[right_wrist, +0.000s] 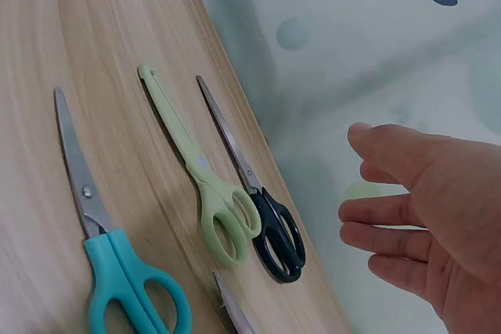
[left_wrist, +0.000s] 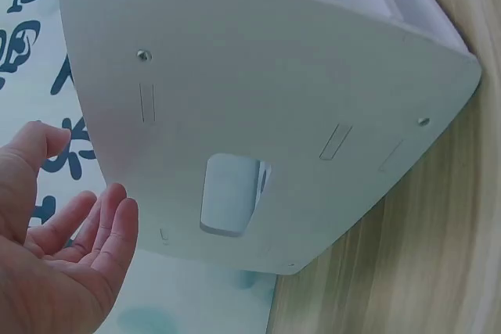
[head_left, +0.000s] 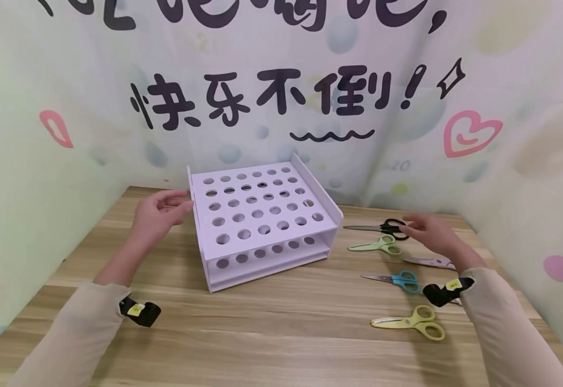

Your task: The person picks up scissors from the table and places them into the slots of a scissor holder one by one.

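Observation:
A white rack [head_left: 262,215] with rows of round holes stands on the wooden table; the left wrist view shows its side panel [left_wrist: 258,107] with a cut-out. My left hand [head_left: 161,214] is beside that panel, fingers relaxed and holding nothing. At the right, my right hand [head_left: 428,232] hovers by the handles of the black scissors [head_left: 391,228], its fingers loosely bent around nothing. Nearby lie light green scissors [head_left: 380,245], teal scissors [head_left: 397,280] and yellow scissors [head_left: 414,321]. Pale pink scissors [head_left: 428,262] lie partly under the right forearm.
A printed cloth [head_left: 262,145] with large dark lettering hangs behind the table [head_left: 262,338], and pale side sheets enclose it left and right. A wrist camera [head_left: 448,292] on the right arm hides part of another item on the table.

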Available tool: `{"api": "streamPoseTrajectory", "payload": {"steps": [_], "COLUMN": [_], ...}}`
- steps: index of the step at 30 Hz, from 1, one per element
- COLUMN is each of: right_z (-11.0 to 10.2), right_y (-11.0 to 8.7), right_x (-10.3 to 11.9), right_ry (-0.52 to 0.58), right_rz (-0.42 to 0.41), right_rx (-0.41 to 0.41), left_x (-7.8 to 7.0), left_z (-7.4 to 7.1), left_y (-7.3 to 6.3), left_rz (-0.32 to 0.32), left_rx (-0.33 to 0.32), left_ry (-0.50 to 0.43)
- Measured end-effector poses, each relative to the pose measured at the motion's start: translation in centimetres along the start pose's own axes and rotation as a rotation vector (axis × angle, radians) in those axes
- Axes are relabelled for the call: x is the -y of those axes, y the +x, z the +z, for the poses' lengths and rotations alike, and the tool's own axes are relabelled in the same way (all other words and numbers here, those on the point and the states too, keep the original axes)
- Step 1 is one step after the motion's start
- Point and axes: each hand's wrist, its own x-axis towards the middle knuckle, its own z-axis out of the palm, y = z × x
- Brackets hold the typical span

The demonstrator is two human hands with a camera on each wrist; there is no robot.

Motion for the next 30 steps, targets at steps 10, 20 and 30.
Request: {"api": "streamPoseTrajectory", "payload": {"steps": [10, 20, 30], "right_z": [0.1, 0.4, 1.5], "right_y": [-1.6, -4.2, -7.5], "right_x": [0.8, 1.3, 1.1], "right_ry": [-0.008, -0.024, 0.003], "right_rz": [-0.025, -0.028, -0.044], "right_rx": [-0.001, 0.036, 0.069], "left_x": [0.2, 0.2, 0.5], "left_z": [1.0, 1.3, 1.6], "left_y": [-0.3, -0.4, -0.3], "left_rz": [0.009, 0.0, 0.007], "left_rx": [0.019, 0.002, -0.023], "left_ry": [-0.068, -0.132, -0.183]}}
